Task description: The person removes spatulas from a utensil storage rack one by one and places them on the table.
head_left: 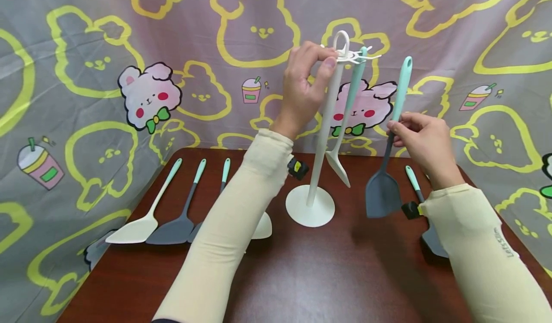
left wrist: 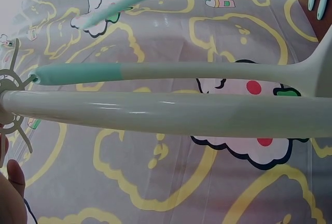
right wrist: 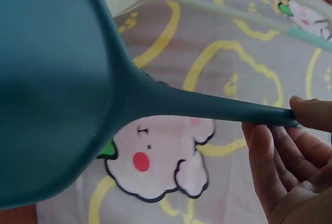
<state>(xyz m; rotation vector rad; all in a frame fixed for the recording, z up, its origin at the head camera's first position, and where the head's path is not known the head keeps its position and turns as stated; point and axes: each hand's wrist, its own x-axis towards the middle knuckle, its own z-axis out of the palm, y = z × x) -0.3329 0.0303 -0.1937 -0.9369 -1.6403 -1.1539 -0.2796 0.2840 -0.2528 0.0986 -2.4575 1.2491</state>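
Observation:
My left hand (head_left: 305, 76) holds the top of a white utensil stand (head_left: 321, 145), thumb and fingers at its hook ring, just under the loop. From one hook hangs a white utensil with a mint handle (head_left: 355, 88), its head partly side-on. To the right of the stand, my right hand (head_left: 424, 138) pinches a dark grey spatula (head_left: 383, 196) where its mint handle meets the grey shaft. The spatula is raised off the table, blade down, apart from the hooks. In the right wrist view its blade (right wrist: 52, 89) fills the left side, with thumb and fingertips on the shaft.
On the brown table (head_left: 302, 275), a white turner (head_left: 135, 228), a grey turner (head_left: 174, 229) and further utensils lie at left, partly hidden by my left sleeve. Another grey utensil (head_left: 433, 239) lies at right beside my right forearm. A patterned curtain (head_left: 207, 40) stands behind.

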